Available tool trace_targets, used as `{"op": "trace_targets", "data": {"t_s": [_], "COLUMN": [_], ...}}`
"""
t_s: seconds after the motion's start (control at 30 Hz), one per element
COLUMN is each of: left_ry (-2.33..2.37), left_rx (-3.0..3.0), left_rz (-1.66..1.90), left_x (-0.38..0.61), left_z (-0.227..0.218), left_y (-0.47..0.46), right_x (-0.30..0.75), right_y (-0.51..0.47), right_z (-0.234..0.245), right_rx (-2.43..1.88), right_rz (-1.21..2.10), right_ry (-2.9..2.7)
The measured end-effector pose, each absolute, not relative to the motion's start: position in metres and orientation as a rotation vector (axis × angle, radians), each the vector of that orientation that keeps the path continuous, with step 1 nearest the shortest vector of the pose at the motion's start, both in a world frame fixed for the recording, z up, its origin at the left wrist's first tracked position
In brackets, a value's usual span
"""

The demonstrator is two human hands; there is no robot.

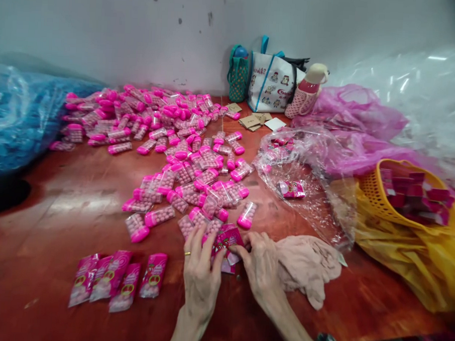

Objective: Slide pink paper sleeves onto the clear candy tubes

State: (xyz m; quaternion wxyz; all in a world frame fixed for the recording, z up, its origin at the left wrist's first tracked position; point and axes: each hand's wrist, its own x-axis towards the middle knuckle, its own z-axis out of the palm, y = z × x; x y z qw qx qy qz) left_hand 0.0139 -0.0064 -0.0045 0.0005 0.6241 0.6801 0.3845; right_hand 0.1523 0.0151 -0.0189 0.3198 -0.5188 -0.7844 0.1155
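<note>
Both my hands are at a pink printed sleeve (pixel 229 237) low in the middle of the table. My left hand (pixel 201 267), a gold ring on one finger, closes on its left side, with the fingertips beside the pile of bottles. The thumb and fingers of my right hand (pixel 260 260) pinch its right edge. A paler pink and white part shows below the sleeve. Beyond the hands spreads a heap of small transparent bottles (pixel 189 174) with pink caps and round pink candies inside. Several bottles in printed sleeves (pixel 112 276) lie at the front left.
A beige cloth (pixel 308 262) lies right of my right hand. Farther right, a yellow basket (pixel 380 197) of pink sleeves rests on a yellow bag (pixel 400 261). Transparent plastic (pixel 317 189) holds loose sleeves. A blue bag (pixel 22 121) stands left; a white tote (pixel 271 84) stands by the wall.
</note>
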Motion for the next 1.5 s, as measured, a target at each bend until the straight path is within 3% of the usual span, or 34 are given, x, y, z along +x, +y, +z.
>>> {"op": "trace_targets", "data": {"t_s": [0.27, 0.47, 0.6, 0.73, 0.9, 1.13, 1.37, 1.5], "left_ry": [2.115, 2.197, 2.144, 1.936, 1.459, 1.24, 1.19, 1.162], "left_rx": [2.18, 2.236, 2.165, 1.739, 0.869, 0.342, 0.189, 0.094], "left_rz": [1.016, 0.927, 1.072, 1.398, 1.377, 1.596, 1.611, 1.556], "left_x": [0.029, 0.036, 0.034, 0.024, 0.019, 0.022, 0.019, 0.016], "left_z": [-0.019, -0.027, -0.028, -0.015, 0.012, 0.021, 0.026, 0.025], "left_y": [-0.023, -0.026, -0.028, -0.029, -0.018, -0.008, -0.008, -0.008], "right_x": [0.147, 0.137, 0.139, 0.138, 0.127, 0.122, 0.113, 0.11], "right_y": [0.019, 0.027, 0.028, 0.024, 0.013, 0.007, 0.0, -0.001], "right_z": [-0.022, -0.015, -0.003, 0.011, 0.017, 0.025, 0.022, 0.022], "right_rx": [-1.294, -1.383, -1.316, -1.368, -1.217, -1.194, -1.192, -1.17], "right_rz": [0.18, 0.279, 0.415, 0.719, 0.919, 1.433, 0.943, 0.838], "right_ry": [-2.089, -2.057, -1.834, -1.717, -1.807, -1.601, -1.818, -1.875]}}
